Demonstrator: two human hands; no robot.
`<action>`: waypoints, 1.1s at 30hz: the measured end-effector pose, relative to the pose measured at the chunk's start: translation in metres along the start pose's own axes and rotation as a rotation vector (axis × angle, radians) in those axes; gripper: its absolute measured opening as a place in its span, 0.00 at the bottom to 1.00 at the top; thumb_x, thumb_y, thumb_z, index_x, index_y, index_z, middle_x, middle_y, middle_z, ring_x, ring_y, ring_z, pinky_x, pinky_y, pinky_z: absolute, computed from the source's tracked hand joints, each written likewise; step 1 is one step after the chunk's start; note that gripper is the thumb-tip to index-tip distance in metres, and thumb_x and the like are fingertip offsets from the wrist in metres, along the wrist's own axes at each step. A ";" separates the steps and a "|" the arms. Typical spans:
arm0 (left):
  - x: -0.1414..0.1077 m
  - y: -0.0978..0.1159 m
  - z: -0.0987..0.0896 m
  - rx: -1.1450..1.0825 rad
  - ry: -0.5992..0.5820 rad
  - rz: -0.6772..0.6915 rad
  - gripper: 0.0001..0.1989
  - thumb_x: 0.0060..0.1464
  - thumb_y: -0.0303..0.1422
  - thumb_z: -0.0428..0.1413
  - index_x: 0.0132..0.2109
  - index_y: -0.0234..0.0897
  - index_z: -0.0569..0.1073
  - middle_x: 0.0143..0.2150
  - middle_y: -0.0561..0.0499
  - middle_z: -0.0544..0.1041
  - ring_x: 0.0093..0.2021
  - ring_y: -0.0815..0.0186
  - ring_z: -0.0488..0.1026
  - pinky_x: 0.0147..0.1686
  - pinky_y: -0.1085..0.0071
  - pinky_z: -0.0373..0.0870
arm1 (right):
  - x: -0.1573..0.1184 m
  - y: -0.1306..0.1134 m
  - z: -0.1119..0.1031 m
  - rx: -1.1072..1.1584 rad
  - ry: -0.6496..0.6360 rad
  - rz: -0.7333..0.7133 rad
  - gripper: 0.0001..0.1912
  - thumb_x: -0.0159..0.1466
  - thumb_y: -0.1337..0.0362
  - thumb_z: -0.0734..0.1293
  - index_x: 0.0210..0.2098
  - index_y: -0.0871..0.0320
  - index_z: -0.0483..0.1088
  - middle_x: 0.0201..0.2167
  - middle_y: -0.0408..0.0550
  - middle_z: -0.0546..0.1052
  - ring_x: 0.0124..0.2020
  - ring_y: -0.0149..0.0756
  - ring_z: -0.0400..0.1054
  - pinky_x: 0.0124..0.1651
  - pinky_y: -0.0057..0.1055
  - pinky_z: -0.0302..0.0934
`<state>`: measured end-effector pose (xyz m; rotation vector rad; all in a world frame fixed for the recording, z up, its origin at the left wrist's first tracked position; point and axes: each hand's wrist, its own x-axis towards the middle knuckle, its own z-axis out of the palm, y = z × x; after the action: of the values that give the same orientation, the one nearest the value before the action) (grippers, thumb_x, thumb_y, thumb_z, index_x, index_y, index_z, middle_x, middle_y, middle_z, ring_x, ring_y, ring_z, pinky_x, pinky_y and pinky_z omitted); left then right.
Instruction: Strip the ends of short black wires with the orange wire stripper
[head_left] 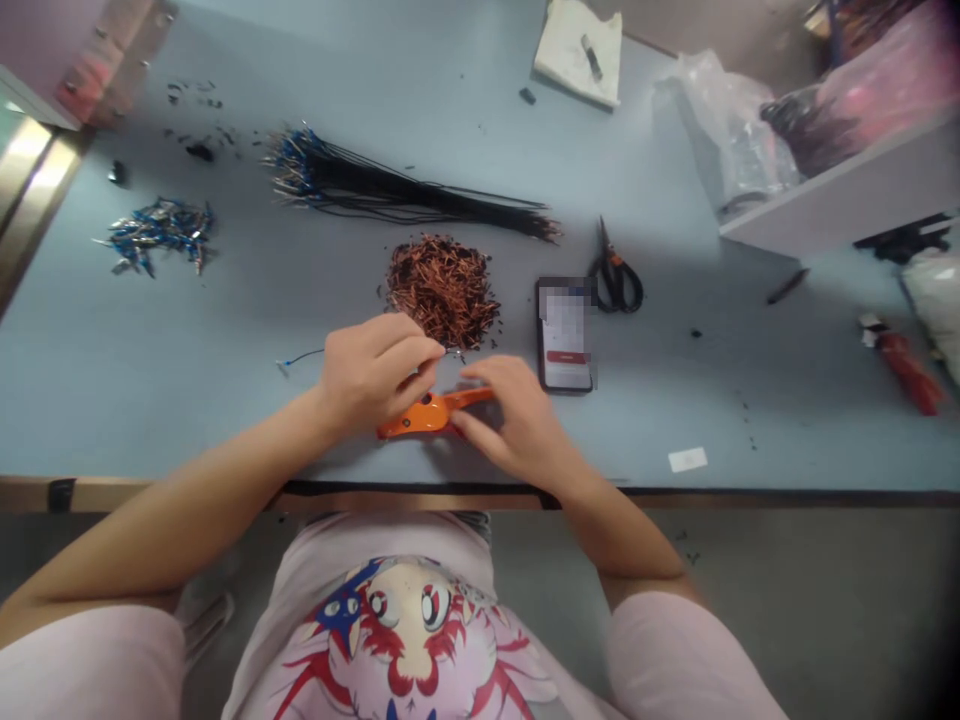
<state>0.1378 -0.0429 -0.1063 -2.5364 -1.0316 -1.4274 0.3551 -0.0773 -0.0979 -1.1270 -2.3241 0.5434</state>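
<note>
Between the fingers of my left hand (375, 372) is a thin black wire (304, 354); its blue-and-silver connector end sticks out to the left, and its other end shows at my fingertips. An orange hand tool (427, 414) lies close to the table's front edge, partly under my left hand. My right hand (510, 412) has thumb and fingers apart around the tool's right-hand handles. Just beyond my hands sits a pile of short copper-coloured pieces (442, 290). A long bundle of black wires (420, 200) with blue connectors lies farther back.
A phone (566, 340) and black scissors (616, 280) are right of my hands. Blue-and-silver connectors (163, 236) lie in a heap at left. A white pad (577, 55) is at the back; a shelf (840, 190) with plastic bags stands at right, near a red-handled tool (907, 370).
</note>
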 end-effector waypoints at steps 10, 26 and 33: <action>-0.007 0.008 0.007 0.015 -0.158 0.134 0.05 0.60 0.28 0.56 0.34 0.38 0.72 0.29 0.54 0.76 0.27 0.70 0.70 0.26 0.73 0.62 | 0.000 0.005 0.000 -0.047 0.259 -0.058 0.08 0.68 0.70 0.63 0.45 0.55 0.71 0.49 0.56 0.73 0.52 0.45 0.67 0.49 0.46 0.69; 0.012 -0.027 -0.022 -0.028 0.130 -0.077 0.09 0.48 0.23 0.60 0.35 0.42 0.73 0.23 0.56 0.68 0.24 0.71 0.63 0.23 0.71 0.58 | 0.008 0.030 -0.021 0.012 0.365 0.205 0.08 0.69 0.67 0.61 0.40 0.55 0.73 0.35 0.50 0.76 0.39 0.41 0.70 0.43 0.40 0.67; 0.008 -0.017 -0.013 0.060 0.075 -0.184 0.05 0.51 0.27 0.59 0.32 0.42 0.73 0.24 0.55 0.71 0.25 0.69 0.66 0.24 0.69 0.60 | 0.008 0.031 -0.001 -0.081 0.050 0.093 0.22 0.67 0.73 0.59 0.59 0.58 0.67 0.56 0.54 0.76 0.57 0.46 0.68 0.61 0.50 0.62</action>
<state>0.1211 -0.0302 -0.0969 -2.3801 -1.3035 -1.4960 0.3703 -0.0526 -0.1123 -1.2773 -2.2781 0.4526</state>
